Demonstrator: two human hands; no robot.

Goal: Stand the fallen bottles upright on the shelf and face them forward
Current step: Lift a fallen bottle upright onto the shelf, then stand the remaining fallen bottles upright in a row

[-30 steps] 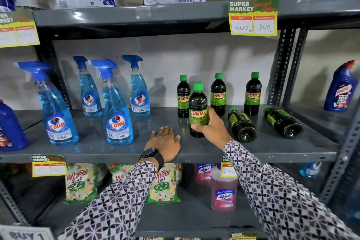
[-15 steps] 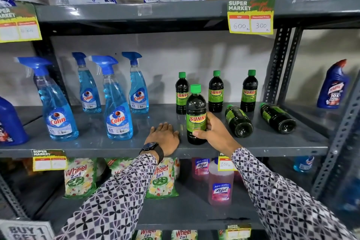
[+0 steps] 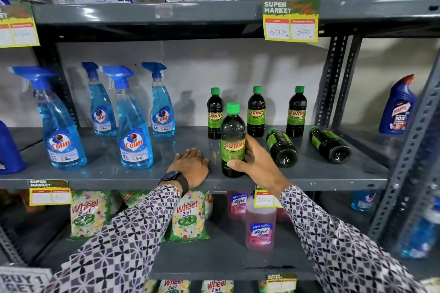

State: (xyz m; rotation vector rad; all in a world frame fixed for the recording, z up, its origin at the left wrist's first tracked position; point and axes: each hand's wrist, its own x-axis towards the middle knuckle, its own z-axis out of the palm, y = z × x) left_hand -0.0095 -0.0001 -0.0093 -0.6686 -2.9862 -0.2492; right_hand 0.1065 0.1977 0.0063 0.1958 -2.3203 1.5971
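Left hand [image 3: 190,166] lying flat on grey shelf [image 3: 107,173], fingers spread, holding nothing. Just right of it, right hand [image 3: 254,159] wrapping front Sunny bottle [image 3: 232,140], standing upright near shelf edge, label facing forward. Further right, two fallen bottles [image 3: 282,147] [image 3: 329,145] lying on sides, bases toward camera; labels seemingly turning upward.

Single head-worn wide-angle view, facing forward and slightly down at grey shelf [image 3: 309,175]. Close range: middle shelf within arm's reach, both patterned sleeves entering from bottom edge. Upper shelf at top of frame, lower shelf below. Edges bow from lens. No second view.
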